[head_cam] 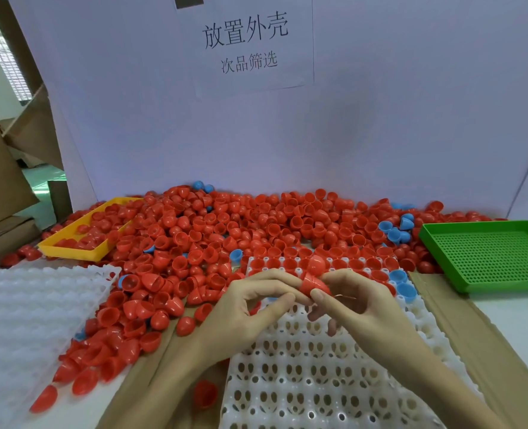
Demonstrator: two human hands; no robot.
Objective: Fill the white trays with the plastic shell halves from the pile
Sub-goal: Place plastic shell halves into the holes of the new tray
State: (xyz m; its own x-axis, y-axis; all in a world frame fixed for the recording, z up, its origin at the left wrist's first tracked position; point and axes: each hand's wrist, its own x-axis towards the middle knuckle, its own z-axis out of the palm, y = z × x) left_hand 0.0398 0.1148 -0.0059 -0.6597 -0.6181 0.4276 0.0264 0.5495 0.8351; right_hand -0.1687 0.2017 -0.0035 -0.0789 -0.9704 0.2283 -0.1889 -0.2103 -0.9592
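Both hands are meeting above the far part of the white tray, pinching a nested pair of red shell halves between them. The left hand is curling its thumb and fingers in toward the near end of the pair, and the right hand is gripping the same end with thumb and curled fingers. The pair's long axis is running from the fingertips away and slightly up, with the rounded dome of the farther shell pointing away from the person and the open rim of the nearer one facing back toward the fingers. Just beyond the hands, the far rows of the white tray are holding red shells set open side up, with two blue shells sitting in pockets just right of the right hand; the pockets beneath and nearer than the hands are showing bare. The pile of red halves is spreading across the worktop beyond and to the left of the hands, a few blue ones mixed in. Well left of the left hand a second white tray is lying with its bumps up. Farther left and beyond, a yellow tray is holding some red shells. Far right of the right hand a green perforated tray is sitting on the worktop.
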